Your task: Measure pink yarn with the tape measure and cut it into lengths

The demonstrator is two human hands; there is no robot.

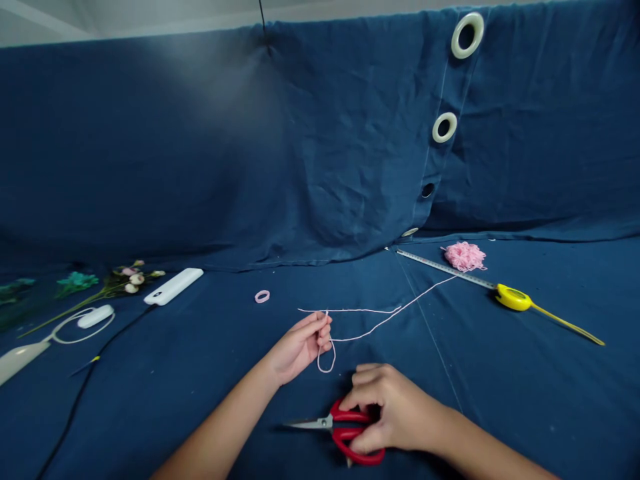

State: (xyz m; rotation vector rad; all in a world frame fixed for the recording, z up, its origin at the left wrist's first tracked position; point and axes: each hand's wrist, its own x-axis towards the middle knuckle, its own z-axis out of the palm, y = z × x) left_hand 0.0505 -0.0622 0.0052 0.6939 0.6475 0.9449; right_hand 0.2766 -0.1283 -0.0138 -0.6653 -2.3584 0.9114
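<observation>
The left hand [300, 350] has its grip pinched closed on pink yarn [400, 309], a loop below it and a strand running right to the pink bundle [465, 256] by the yellow tape measure [513, 298]. The right hand [395, 407] has its grip around red-handled scissors [327, 423], blades pointing left; they seem just above the blue cloth [190, 413], where a pink ring [263, 301] lies beyond the left hand
</observation>
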